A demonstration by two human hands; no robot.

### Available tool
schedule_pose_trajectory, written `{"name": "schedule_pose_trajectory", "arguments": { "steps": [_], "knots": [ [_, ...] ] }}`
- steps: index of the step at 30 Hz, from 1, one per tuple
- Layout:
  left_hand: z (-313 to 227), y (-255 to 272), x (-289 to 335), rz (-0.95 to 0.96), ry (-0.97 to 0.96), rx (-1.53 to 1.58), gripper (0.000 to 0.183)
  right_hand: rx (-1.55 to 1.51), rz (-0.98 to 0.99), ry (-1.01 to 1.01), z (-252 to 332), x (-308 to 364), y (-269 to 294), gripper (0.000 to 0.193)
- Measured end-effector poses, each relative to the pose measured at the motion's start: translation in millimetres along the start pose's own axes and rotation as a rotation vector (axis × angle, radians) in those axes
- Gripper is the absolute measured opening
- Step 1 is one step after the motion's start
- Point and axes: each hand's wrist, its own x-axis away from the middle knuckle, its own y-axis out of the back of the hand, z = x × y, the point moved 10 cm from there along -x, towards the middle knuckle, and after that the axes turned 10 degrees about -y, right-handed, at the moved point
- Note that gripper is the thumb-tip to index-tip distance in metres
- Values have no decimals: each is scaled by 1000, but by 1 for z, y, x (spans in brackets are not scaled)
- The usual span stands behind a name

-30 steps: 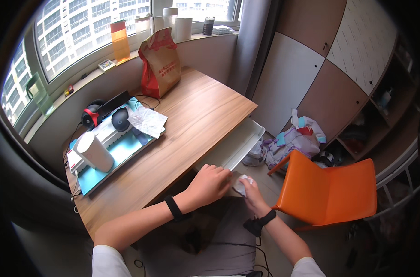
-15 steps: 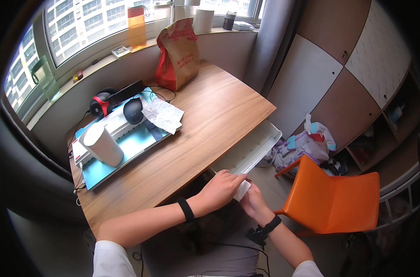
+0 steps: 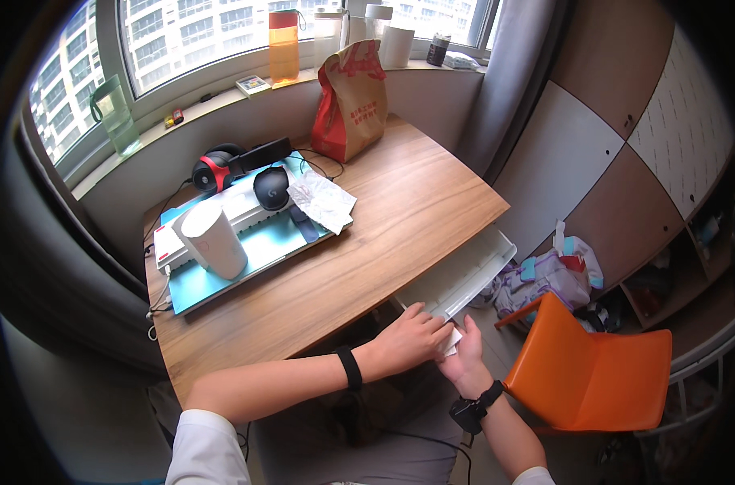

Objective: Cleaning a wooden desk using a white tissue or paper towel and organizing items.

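Note:
My two hands meet in front of the pulled-out white drawer (image 3: 464,275), just off the desk's near edge. A small, flat white piece (image 3: 452,341), perhaps folded paper, lies between them. My right hand (image 3: 466,360) cups it from the right, with the thumb raised. From the left, my left hand (image 3: 412,335) reaches over with bent fingers, their tips on the piece. The left fingers hide part of it, and its exact kind does not show. The drawer front is close to the left fingertips.
On the wooden desk (image 3: 400,186) stand a paper bag (image 3: 355,101), a white cylinder (image 3: 214,241), headphones (image 3: 214,168) and a crumpled white sheet (image 3: 323,202). An orange chair (image 3: 585,372) is at my right, with a pale bag (image 3: 549,279) behind it. Bottles line the windowsill, including an orange one (image 3: 284,48).
The view has shifted, so the desk and its things appear further right. My left fingers have moved further over the white piece, which now sits deeper in my right hand.

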Motion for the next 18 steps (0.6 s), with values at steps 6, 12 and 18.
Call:
{"name": "schedule_pose_trajectory", "arguments": {
  "steps": [6, 12, 18],
  "knots": [
    [-9, 3, 0, -79, -39, 4, 30, -33, 144, -63, 3, 19, -17, 74],
    [2, 2, -2, -23, 56, 112, 12, -20, 155, -71, -11, 18, -12, 74],
    [6, 6, 0, -123, 92, 182, 8, -76, 127, -36, -40, 24, -28, 62]
  ]
}}
